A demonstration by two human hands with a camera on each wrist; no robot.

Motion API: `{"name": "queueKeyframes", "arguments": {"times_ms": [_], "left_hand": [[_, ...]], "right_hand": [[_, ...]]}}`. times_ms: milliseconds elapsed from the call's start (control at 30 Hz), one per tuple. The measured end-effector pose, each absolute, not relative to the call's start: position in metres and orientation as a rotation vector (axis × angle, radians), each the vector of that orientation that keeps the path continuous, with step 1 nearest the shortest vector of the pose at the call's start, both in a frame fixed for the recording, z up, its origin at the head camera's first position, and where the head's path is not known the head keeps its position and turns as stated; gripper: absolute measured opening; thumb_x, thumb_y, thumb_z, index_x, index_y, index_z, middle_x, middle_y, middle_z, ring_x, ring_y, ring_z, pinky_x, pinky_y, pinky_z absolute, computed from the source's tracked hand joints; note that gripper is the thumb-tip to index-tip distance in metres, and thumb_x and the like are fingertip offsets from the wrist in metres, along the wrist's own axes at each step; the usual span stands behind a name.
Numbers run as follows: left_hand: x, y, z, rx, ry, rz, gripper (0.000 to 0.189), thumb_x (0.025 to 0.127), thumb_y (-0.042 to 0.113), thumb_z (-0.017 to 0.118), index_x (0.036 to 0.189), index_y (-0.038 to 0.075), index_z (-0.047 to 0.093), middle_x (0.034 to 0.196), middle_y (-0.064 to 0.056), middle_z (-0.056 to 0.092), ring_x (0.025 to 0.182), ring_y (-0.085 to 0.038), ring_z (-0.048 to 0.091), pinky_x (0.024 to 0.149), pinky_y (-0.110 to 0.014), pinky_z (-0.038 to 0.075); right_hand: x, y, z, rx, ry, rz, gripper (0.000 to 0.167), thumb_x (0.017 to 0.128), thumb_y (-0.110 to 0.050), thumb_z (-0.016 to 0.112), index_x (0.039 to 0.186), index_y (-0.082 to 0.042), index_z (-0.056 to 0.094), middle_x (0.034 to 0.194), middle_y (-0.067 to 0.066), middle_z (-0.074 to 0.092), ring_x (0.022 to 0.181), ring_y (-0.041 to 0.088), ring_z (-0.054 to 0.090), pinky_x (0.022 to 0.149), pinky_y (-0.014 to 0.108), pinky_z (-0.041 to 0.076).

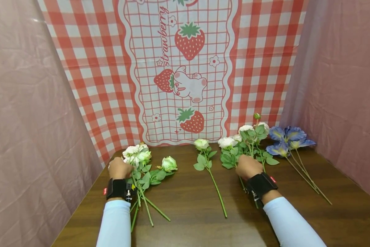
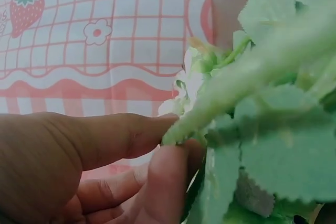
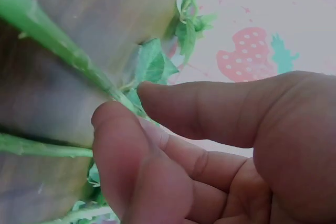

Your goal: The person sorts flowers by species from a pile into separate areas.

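Observation:
In the head view my left hand [image 1: 120, 168] is at the left bunch of white and pale green roses [image 1: 138, 154]. Thumb and fingertips pinch a green stem [image 2: 226, 93] in the left wrist view, with broad leaves close beside it. My right hand [image 1: 249, 167] is at the right group of white roses [image 1: 227, 142]. In the right wrist view its thumb and curled fingers lie on either side of a rose stem [image 3: 79, 59]. Another stem [image 3: 47, 146] runs below that one over the wood.
A single pale green rose [image 1: 201, 144] lies mid-table, its stem toward me. Blue irises [image 1: 291, 137] lie at the far right. The brown wooden table [image 1: 191, 206] meets a strawberry-print cloth [image 1: 185, 79] at its back edge; pink curtains [image 1: 342, 85] hang at both sides.

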State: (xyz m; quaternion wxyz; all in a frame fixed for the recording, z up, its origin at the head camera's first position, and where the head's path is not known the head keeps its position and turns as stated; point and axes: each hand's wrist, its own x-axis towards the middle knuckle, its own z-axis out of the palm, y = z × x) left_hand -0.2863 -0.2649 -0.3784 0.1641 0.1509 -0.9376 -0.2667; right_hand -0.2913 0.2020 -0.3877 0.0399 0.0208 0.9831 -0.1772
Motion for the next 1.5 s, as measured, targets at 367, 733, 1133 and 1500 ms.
{"name": "queueKeyframes", "arguments": {"times_ms": [367, 733, 1133, 1500], "left_hand": [[-0.288, -0.268, -0.372, 0.511, -2.637, -0.845, 0.035, 0.08, 0.007, 0.064, 0.1, -0.02, 0.067, 0.086, -0.032, 0.07, 0.091, -0.049, 0.068, 0.093, -0.054, 0.052], [-0.273, -0.271, -0.354, 0.409, -2.475, -0.802, 0.026, 0.083, 0.01, 0.069, 0.058, 0.0, 0.072, 0.055, -0.012, 0.066, 0.075, -0.046, 0.069, 0.073, -0.052, 0.055], [-0.256, -0.238, -0.313, 0.179, -2.295, -1.157, 0.022, 0.096, 0.018, 0.071, 0.095, -0.003, 0.08, 0.071, -0.01, 0.074, 0.055, -0.013, 0.069, 0.056, -0.025, 0.05], [-0.234, -0.198, -0.286, -0.045, -2.179, -1.47, 0.025, 0.098, 0.019, 0.072, 0.107, -0.004, 0.075, 0.087, -0.018, 0.074, 0.063, -0.018, 0.071, 0.061, -0.026, 0.059]], "right_hand": [[-0.287, 0.21, -0.368, 0.078, 3.034, -0.607, 0.011, 0.09, -0.005, 0.057, 0.083, -0.002, 0.066, 0.092, 0.022, 0.063, 0.075, 0.033, 0.056, 0.061, 0.046, 0.046], [-0.276, 0.212, -0.347, 0.011, 3.073, -0.696, 0.007, 0.088, -0.005, 0.059, 0.081, -0.004, 0.059, 0.08, 0.016, 0.055, 0.065, 0.027, 0.049, 0.055, 0.04, 0.038], [-0.238, 0.196, -0.314, -0.238, 3.275, -0.807, 0.051, 0.099, -0.019, 0.06, 0.053, -0.019, 0.037, 0.053, -0.005, 0.024, 0.047, 0.012, 0.024, 0.047, 0.028, 0.023], [-0.202, 0.157, -0.296, -0.4, 3.339, -0.78, 0.036, 0.1, -0.029, 0.068, 0.068, -0.013, 0.065, 0.054, -0.002, 0.047, 0.047, 0.016, 0.043, 0.044, 0.028, 0.03]]}}
